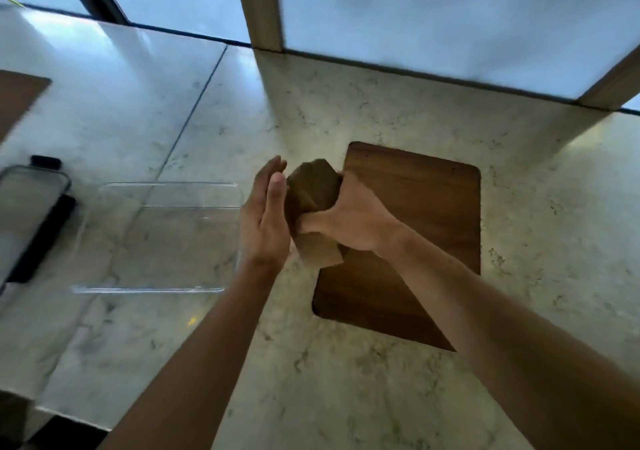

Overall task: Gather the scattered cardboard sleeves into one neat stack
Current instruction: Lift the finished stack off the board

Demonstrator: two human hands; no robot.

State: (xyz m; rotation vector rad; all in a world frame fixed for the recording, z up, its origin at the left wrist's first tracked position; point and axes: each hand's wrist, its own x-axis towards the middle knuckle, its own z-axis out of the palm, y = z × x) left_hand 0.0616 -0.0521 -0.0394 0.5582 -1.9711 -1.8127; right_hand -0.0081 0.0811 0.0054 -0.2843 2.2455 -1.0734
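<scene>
A bundle of brown cardboard sleeves (311, 190) is held upright above the left edge of a dark wooden board (415, 228). My right hand (349, 221) grips the bundle from the right, with fingers wrapped over its far edge and thumb across its front. My left hand (265, 214) is flat with straight fingers, its palm against the bundle's left side. One lighter sleeve end sticks out below my right hand. The image is slightly blurred.
A clear plastic tray (156, 238) lies on the marble counter (346, 363) to the left of my hands. A dark-framed container lid (31, 207) sits at the far left edge. Frosted window panes with wooden posts (258, 6) stand behind the counter.
</scene>
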